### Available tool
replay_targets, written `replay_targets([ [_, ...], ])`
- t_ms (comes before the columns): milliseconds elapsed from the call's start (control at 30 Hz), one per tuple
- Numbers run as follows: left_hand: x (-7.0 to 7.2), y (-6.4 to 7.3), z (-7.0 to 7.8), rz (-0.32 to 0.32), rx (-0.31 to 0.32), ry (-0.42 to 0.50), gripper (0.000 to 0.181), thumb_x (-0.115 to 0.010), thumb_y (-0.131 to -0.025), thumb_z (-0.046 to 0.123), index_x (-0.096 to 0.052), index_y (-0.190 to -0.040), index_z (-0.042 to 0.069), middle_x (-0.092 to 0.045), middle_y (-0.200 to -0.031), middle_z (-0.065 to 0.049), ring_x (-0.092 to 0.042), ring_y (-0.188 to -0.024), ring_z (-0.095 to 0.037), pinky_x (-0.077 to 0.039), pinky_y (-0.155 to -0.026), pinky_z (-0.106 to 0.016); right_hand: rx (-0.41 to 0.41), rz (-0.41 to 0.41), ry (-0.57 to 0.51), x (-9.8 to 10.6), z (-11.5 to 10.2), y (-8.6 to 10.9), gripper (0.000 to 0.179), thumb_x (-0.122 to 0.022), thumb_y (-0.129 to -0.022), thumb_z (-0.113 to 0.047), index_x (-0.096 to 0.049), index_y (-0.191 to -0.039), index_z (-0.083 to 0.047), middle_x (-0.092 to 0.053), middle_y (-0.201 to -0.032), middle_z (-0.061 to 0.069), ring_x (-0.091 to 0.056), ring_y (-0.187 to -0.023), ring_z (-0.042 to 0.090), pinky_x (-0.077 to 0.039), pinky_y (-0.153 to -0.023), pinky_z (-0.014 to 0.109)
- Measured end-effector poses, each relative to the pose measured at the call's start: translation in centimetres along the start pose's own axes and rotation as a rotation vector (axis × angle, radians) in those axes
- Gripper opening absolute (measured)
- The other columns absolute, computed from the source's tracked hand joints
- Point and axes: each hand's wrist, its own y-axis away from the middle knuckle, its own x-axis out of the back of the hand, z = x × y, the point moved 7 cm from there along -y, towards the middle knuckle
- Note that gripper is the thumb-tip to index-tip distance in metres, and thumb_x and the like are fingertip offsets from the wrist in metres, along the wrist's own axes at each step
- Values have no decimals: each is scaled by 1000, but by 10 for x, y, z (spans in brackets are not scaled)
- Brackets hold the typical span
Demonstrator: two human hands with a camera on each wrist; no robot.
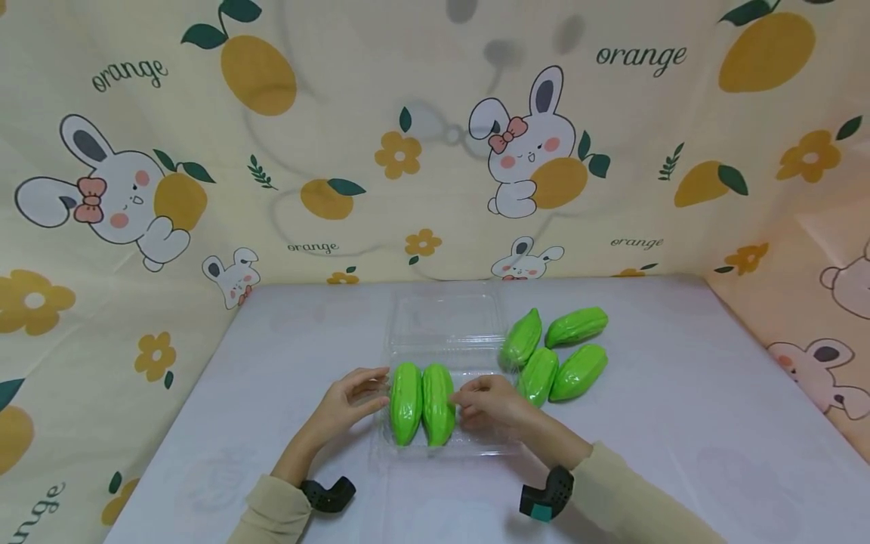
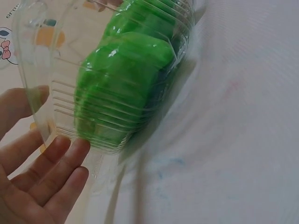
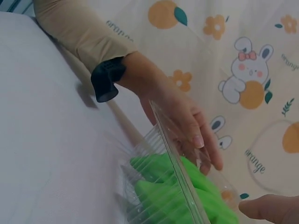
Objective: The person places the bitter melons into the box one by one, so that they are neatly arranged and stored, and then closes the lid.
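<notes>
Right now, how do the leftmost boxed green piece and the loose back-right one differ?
The boxed piece lies in the clear box; the loose piece, on the table. The boxed piece runs front to back; the loose piece, nearly crosswise. The left hand is beside the boxed piece, away from the loose piece. Both are glossy green.
</notes>
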Motion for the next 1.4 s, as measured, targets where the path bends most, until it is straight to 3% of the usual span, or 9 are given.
replay_targets([
  [200,0,0,0,2,0,2,52,-67,-91,15,-50,-136,-4,-57,-130,-23,-56,-120,-38,-50,-107,-35,32,-7,-2,3,-3,5,34,-65,-88,-12,-59,-110,13,-68,-97,20,-66,-78,15,-64,-75,35],
  [467,0,1,1,5,-6,2,51,-67,-90,13,-50,-135,-5,-57,-129,-24,-57,-119,-38,-51,-106,-32,83,-21,-47,11,-11,12,37,-62,-89,-13,-54,-115,12,-69,-93,13,-65,-74,10,-64,-76,32],
  [700,0,2,1,8,-7,3,51,-67,-90,13,-51,-135,-4,-57,-129,-23,-58,-119,-37,-52,-106,-29,132,-55,-83,19,-22,18,37,-57,-93,-12,-51,-118,15,-68,-108,24,-68,-82,10,-63,-83,34],
  [933,0,1,0,8,-7,13,51,-67,-90,13,-51,-135,-4,-57,-129,-23,-57,-119,-38,-51,-106,-35,141,-31,-88,33,-29,20,35,-57,-94,-14,-52,-118,11,-68,-98,4,-67,-85,9,-62,-85,30],
  [1233,1,1,1,17,-9,4,50,-68,-89,12,-51,-134,-5,-57,-128,-25,-57,-118,-38,-51,-106,-34,167,2,-105,48,-29,23,37,-52,-98,-11,-48,-124,15,-68,-102,10,-68,-86,9,-62,-86,31],
  [1400,0,1,1,16,-9,6,50,-68,-90,12,-51,-134,-4,-57,-129,-24,-57,-119,-39,-51,-106,-37,162,18,-101,55,-27,23,38,-55,-97,-15,-49,-123,12,-68,-98,4,-68,-85,8,-62,-85,28],
])
